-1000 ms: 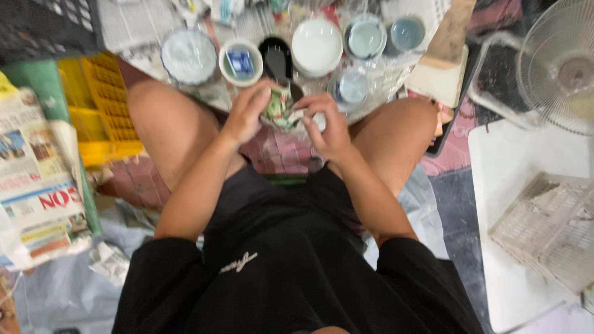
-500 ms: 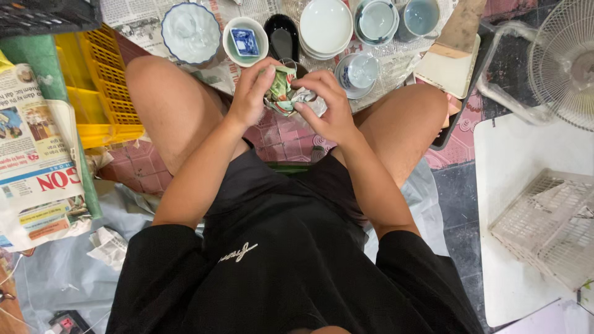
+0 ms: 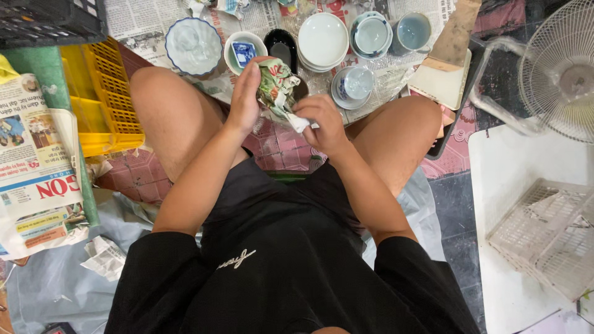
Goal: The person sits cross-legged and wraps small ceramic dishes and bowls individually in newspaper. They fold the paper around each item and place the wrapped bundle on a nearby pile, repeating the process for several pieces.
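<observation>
Nearest the camera sit the person's black shirt and shorts, bare knees spread over a pink patterned mat (image 3: 281, 148). Between the knees both hands work a crumpled newspaper bundle (image 3: 276, 85), printed green and red. The left hand (image 3: 246, 96) curls around the bundle's left side, fingers closed on it from behind. The right hand (image 3: 325, 120) pinches the loose white tail of paper at the bundle's near right end, thumb and fingers shut on it. Whether a dish lies inside the wrapping cannot be told.

The bundle's long axis runs from far-left to near-right, its fat end pointing away toward the dishes and its thin tail toward the right hand.

Just beyond, on spread newspaper (image 3: 145, 21), stand a black oval dish (image 3: 281, 44), a small bowl with a blue square (image 3: 242, 52), a clear glass bowl (image 3: 193, 44), a stack of white plates (image 3: 322, 41) and 3 pale blue cups, the closest (image 3: 356, 83) on a saucer. A yellow crate (image 3: 102, 102) lies far left, a white fan (image 3: 560, 68) far right.

As a judgement, the bundle is held in the air right over the crockery; a slipping grip or torn paper could drop it onto the black dish or the nearest cup and chip them.
</observation>
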